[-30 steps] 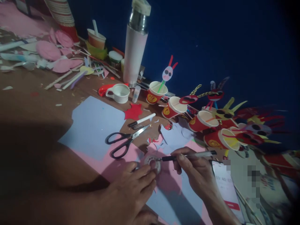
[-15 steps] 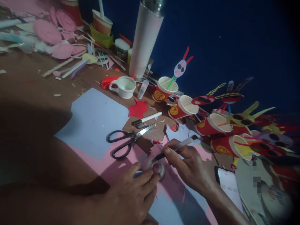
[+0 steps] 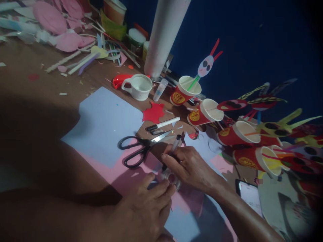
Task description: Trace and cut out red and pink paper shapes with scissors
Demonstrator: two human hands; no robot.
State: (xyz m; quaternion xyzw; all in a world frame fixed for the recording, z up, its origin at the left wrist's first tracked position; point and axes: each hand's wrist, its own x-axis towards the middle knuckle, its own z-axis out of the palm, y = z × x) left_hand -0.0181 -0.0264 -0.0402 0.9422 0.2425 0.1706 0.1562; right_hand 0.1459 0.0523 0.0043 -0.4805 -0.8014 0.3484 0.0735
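Observation:
A black marker with a pale barrel is pinched in my right hand; its tip points down at a small clear ring that looks like a roll of tape. The ring lies flat on pink paper. My left hand holds the ring down with stretched fingertips, its thumb apart. Black-handled scissors lie partly spread just beyond, on pink and light blue paper. A second marker, pale with a black cap, rests past the scissors.
Several red paper cups with paper insect figures line the right back. A white mug, a red paper scrap and a tall white cylinder stand or lie behind. A phone is at the right; pink cutouts heap at far left.
My right hand has moved left and closer over the ring, and the marker is now more upright. The left hand stays on the ring. The view has shifted slightly.

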